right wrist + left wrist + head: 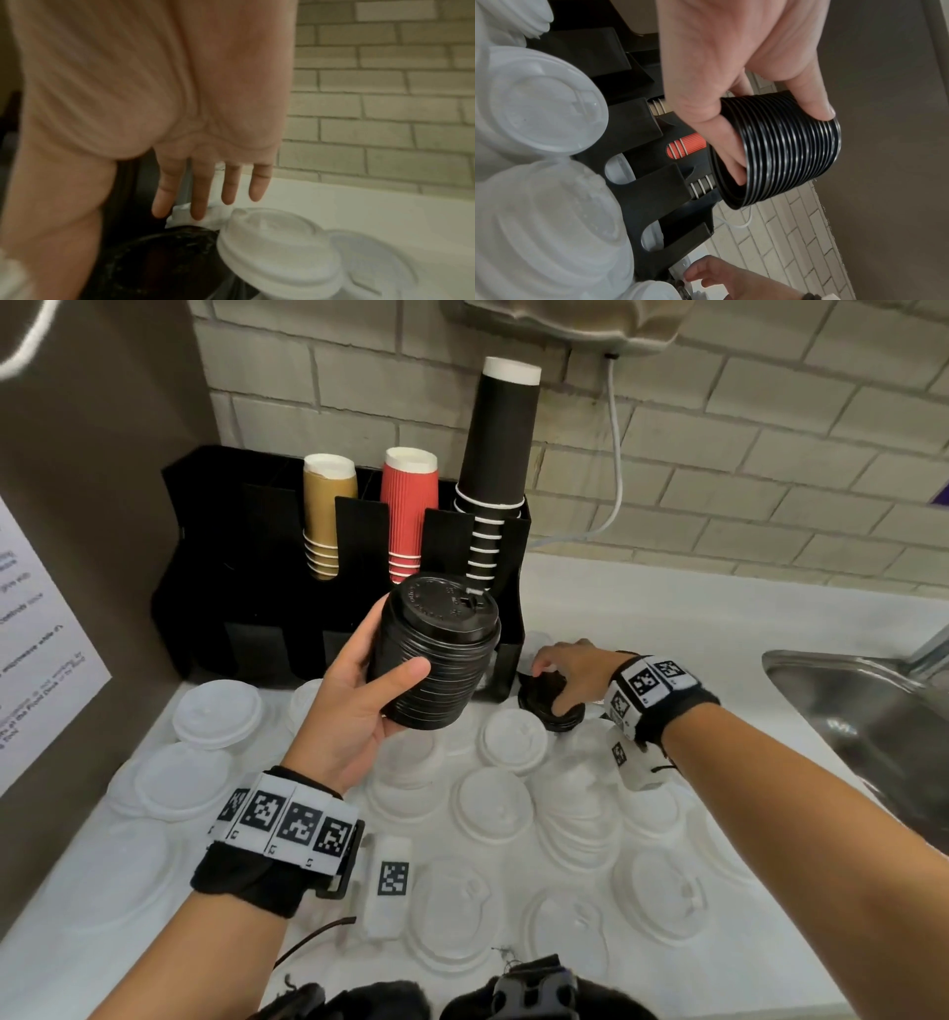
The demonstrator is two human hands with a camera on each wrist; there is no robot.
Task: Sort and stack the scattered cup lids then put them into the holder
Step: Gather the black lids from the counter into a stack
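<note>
My left hand grips a tall stack of black lids in the air, just in front of the black holder. In the left wrist view my thumb lies on the ribbed side of the stack of black lids, with the other fingers curled under its rim. My right hand reaches over a short pile of black lids on the counter by the holder's right end. In the right wrist view its fingers are straight and spread above the short pile. Several white lids lie scattered over the counter.
The holder's back slots carry gold cups, red cups and tall black cups. A steel sink sits at the right. A brick wall stands behind, a brown panel on the left. A white lid overlaps the short black pile.
</note>
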